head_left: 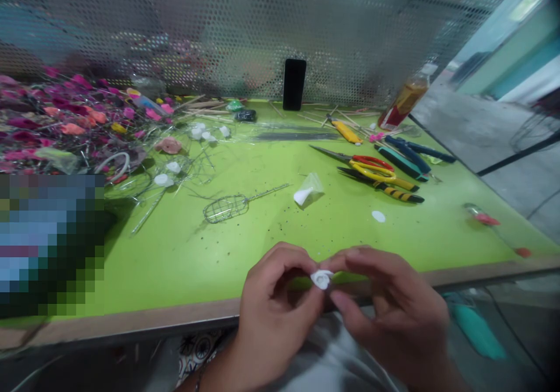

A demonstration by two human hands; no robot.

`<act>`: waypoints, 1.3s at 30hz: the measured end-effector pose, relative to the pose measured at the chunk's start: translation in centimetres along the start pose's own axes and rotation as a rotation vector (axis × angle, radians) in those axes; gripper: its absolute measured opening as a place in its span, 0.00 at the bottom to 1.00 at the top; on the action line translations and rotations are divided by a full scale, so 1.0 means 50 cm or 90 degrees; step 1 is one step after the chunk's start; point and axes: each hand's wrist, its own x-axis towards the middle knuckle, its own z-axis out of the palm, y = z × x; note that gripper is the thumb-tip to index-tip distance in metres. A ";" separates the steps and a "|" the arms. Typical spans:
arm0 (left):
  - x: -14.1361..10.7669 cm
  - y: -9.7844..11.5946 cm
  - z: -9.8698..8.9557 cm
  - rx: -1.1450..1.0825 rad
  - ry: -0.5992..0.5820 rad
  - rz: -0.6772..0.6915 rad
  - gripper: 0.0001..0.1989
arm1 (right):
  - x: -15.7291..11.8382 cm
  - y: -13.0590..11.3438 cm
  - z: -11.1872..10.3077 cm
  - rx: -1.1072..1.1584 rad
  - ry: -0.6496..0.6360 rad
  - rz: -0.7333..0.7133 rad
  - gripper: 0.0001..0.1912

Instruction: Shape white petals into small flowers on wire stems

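At the table's front edge, my left hand (280, 298) pinches a small white rolled flower (321, 279) between thumb and fingertips. Its layers curl in a spiral around the middle. My right hand (389, 304) has its thumb and index finger closed around the flower's right side, the other fingers curved behind. Beyond my hands lies a white petal piece with a clear plastic wrapper (308, 190). A flat white oval piece (378, 216) rests farther right. A wire paddle shape with a twisted handle (226, 208) lies to the left of the wrapper.
Scissors (371, 168) and pliers (400, 160) lie at the right, near a yellow-handled tool (345, 130) and a bottle (405, 100). A phone (294, 84) leans against the perforated metal panel (219, 36). Pink and purple wire flowers (65, 118) crowd the left.
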 end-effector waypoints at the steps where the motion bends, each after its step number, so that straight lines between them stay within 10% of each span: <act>1: 0.000 0.000 0.001 0.003 0.003 0.001 0.10 | -0.003 0.002 0.001 0.006 -0.001 0.004 0.28; 14: -0.001 0.002 0.003 0.012 -0.008 -0.040 0.12 | 0.007 -0.015 0.001 0.045 0.000 0.139 0.28; 39: -0.004 -0.002 0.003 -0.066 -0.035 -0.028 0.19 | 0.025 -0.002 -0.004 -0.134 -0.002 -0.142 0.46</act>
